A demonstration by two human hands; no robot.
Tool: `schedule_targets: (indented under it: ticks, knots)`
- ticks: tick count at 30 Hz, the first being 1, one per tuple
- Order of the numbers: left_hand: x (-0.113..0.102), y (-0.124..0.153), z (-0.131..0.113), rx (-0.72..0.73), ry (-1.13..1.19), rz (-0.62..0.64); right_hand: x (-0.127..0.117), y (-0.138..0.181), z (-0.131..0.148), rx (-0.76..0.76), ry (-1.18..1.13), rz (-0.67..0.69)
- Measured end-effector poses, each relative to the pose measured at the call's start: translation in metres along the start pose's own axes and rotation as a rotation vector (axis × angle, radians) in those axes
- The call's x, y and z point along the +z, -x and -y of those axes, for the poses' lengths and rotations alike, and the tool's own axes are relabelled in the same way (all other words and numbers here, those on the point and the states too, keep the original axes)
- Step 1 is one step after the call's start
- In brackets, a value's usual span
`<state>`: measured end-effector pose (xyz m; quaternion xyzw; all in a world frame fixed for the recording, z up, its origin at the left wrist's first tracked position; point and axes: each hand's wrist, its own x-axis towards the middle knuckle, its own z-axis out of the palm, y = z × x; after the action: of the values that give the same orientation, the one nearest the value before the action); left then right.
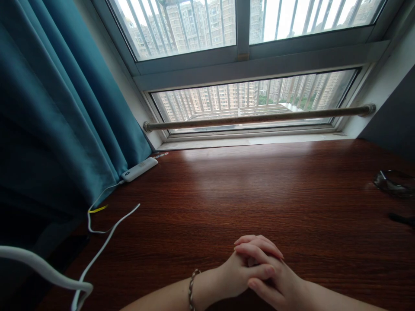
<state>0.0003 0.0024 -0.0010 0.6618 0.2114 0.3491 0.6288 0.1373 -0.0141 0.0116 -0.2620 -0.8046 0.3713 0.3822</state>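
Note:
My left hand (pixel 236 271) and my right hand (pixel 282 280) are clasped together at the bottom centre, just over the brown wooden desk (pixel 246 190). Their fingers are interlaced, each hand closed around the other, and the thumbs lie close together in front. No object shows between the palms, whose inner sides are hidden. A braided bracelet (pixel 192 288) circles my left wrist. Bare desktop surrounds both hands, and I cannot tell whether they rest on it.
At the left lie a white power strip (pixel 140 169), a white cable (pixel 108 239) and a yellow strip (pixel 98 209) beside a blue curtain (pixel 81 108). Glasses (pixel 394 183) and a dark object (pixel 402 219) lie at right. A metal rail (pixel 259 119) crosses the window beyond.

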Motion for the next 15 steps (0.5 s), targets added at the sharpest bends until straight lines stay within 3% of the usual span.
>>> schedule_targets:
  ticks: [15]
  knots:
    - [-0.0013, -0.002, -0.0023, -0.002, 0.012, 0.007, -0.0014, -0.0011, 0.0026, -0.006, -0.009, -0.003]
